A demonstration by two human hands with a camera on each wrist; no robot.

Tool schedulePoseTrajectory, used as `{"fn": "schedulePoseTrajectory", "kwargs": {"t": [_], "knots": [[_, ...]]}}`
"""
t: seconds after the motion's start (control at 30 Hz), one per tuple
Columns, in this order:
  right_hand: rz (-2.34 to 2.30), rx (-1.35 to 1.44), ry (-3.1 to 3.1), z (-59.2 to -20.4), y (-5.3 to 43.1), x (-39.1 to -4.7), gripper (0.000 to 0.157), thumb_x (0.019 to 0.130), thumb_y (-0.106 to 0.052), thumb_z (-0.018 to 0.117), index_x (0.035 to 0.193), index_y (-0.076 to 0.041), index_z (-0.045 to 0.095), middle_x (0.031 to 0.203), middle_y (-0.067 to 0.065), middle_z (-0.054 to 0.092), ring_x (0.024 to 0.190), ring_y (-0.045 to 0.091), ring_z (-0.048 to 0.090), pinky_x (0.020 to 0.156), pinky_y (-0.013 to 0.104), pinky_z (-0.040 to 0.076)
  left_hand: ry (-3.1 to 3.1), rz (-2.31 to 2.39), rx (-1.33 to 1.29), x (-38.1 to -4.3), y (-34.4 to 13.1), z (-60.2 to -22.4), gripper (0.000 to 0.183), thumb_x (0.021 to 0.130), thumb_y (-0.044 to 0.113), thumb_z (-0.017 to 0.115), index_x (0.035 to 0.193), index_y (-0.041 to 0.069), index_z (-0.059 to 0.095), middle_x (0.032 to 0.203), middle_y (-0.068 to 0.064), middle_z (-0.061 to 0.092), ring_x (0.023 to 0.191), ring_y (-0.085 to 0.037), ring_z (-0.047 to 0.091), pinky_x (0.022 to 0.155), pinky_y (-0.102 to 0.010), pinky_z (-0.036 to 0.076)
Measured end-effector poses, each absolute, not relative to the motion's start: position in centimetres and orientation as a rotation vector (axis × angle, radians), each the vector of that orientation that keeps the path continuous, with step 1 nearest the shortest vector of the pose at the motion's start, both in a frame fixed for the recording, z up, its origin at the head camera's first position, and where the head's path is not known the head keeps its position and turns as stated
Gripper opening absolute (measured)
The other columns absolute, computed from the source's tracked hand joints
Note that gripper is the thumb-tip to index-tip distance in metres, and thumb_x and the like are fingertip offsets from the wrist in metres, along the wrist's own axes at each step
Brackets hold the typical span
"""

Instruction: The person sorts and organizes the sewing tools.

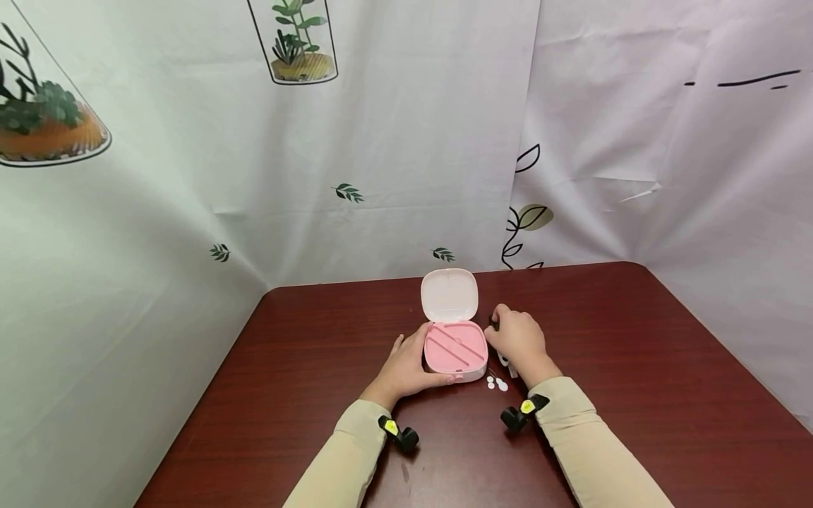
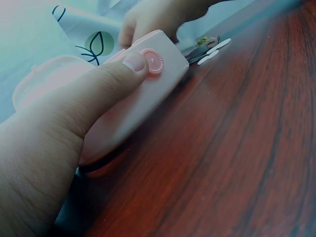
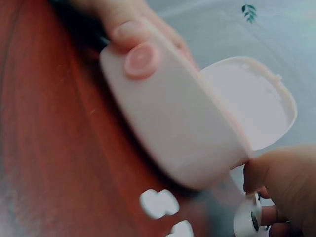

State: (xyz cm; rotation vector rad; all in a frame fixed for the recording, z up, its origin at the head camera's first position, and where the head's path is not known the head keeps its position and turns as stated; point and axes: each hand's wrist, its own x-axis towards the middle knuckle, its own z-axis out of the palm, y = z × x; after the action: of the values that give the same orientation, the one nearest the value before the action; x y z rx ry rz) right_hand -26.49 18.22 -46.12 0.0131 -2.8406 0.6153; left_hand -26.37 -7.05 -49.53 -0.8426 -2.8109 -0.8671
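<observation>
A small pink box stands on the table with its white lid tipped back. Its top tray shows slanted grooves. My left hand grips the box from the left, the thumb along its front beside a round pink button. At the box's right side is my right hand, its fingers curled and a small dark thing between thumb and forefinger. In the right wrist view a white rounded thing shows under those fingers. The right hand partly covers the things there.
Several small white flat pieces lie on the table by the box's front right corner. Thin dark items lie beside them in the left wrist view. The reddish-brown table meets a printed white cloth at the back.
</observation>
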Motion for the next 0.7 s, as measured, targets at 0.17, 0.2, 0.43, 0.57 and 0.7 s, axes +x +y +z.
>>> {"fn": "schedulePoseTrajectory", "kwargs": {"t": [0.17,0.2,0.43,0.57,0.7], "knots": [[0.704,0.034,-2.761,-44.7,18.0,-26.2,0.024,0.087,-0.024,0.064,0.106,-0.009,0.061,0.077,0.005,0.064,0.072,0.025,0.060,0.066,0.044,0.051,-2.817,-0.861,-0.840,-26.4,-7.0,-49.6,0.115,0.066,0.073,0.079,0.157,0.023,0.028,0.150,0.004,0.050,0.139,-0.015,0.044,0.120,-0.058,0.019],[0.717,0.044,-2.741,-44.5,17.9,-26.1,0.024,0.087,-0.024,0.064,0.106,-0.009,0.062,0.077,0.004,0.063,0.071,0.023,0.059,0.066,0.043,0.050,-2.814,-0.864,-0.842,-26.4,-7.0,-49.6,0.115,0.067,0.073,0.079,0.156,0.022,0.028,0.150,0.004,0.050,0.139,-0.016,0.045,0.119,-0.059,0.019],[0.790,0.142,-2.620,-43.3,16.9,-25.7,0.021,0.086,-0.022,0.066,0.104,-0.012,0.062,0.075,0.000,0.055,0.066,0.018,0.051,0.059,0.035,0.041,-2.818,-0.859,-0.844,-26.4,-7.1,-49.6,0.116,0.067,0.072,0.080,0.157,0.022,0.028,0.151,0.004,0.048,0.140,-0.014,0.044,0.119,-0.058,0.019],[0.812,0.228,-2.616,-43.1,16.4,-25.4,0.018,0.086,-0.021,0.067,0.102,-0.014,0.062,0.074,0.000,0.054,0.063,0.015,0.048,0.057,0.033,0.038,-2.813,-0.859,-0.846,-26.5,-7.1,-49.6,0.115,0.067,0.072,0.079,0.157,0.020,0.028,0.151,0.003,0.049,0.140,-0.015,0.044,0.119,-0.059,0.019],[0.800,0.332,-2.619,-43.2,16.1,-25.4,0.016,0.085,-0.021,0.068,0.100,-0.017,0.062,0.074,-0.002,0.053,0.062,0.013,0.047,0.056,0.032,0.039,-2.813,-0.858,-0.843,-26.5,-7.1,-49.7,0.115,0.068,0.071,0.079,0.157,0.019,0.029,0.151,0.002,0.049,0.140,-0.016,0.044,0.119,-0.059,0.018]]}}
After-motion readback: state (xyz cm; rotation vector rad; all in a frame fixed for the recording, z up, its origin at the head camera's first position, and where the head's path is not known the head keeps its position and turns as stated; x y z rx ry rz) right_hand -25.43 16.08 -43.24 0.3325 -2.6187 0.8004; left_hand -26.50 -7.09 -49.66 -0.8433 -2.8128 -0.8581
